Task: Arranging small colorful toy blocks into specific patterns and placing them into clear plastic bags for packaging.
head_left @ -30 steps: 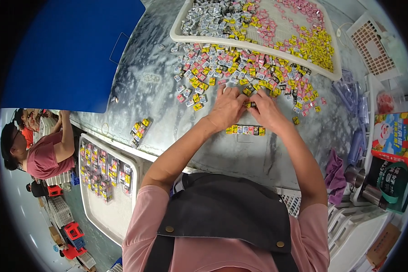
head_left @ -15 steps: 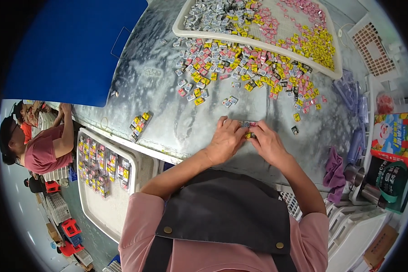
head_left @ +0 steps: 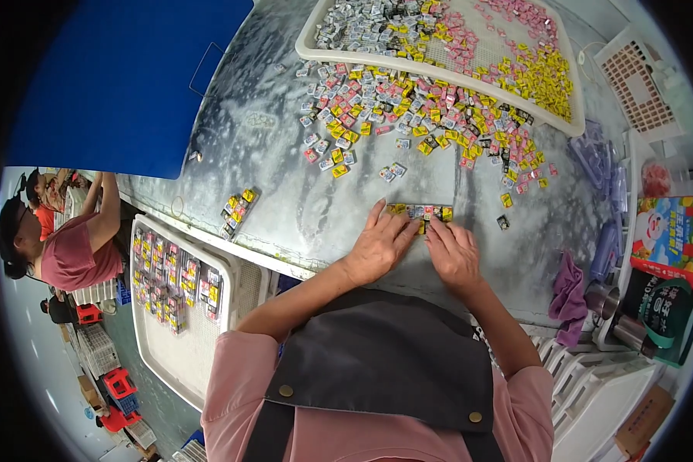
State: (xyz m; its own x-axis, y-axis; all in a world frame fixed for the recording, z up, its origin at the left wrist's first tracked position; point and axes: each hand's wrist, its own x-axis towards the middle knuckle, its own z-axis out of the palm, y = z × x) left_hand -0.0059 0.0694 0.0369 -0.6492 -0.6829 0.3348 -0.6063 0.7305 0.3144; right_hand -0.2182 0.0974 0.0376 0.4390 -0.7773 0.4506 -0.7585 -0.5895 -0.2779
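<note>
On the grey tabletop, in front of me, lies a short row of small wrapped packets [head_left: 420, 209] in yellow, white, pink and black. My left hand [head_left: 379, 240] is closed on the left part of this row, with its index finger along the end. The right part is gripped by my right hand [head_left: 451, 252], its fingertips pressed to the near side. Under the fingertips, part of the row is hidden. Two or three loose white-blue packets [head_left: 393, 171] lie just beyond the hands, and a single dark packet [head_left: 503, 222] sits to the right.
A white tray [head_left: 439, 71] of mixed packets stands at the back, with a loose heap [head_left: 408, 108] before it. Left are a small packet cluster [head_left: 237, 212], a white tray [head_left: 158, 350] of packed sets, and a co-worker [head_left: 81, 242]. A purple cloth [head_left: 567, 296] hangs right.
My hands have spread slightly apart, the left one leftward and the right one rightward and nearer me. More of the packet row now shows between them. The co-worker's arms have shifted.
</note>
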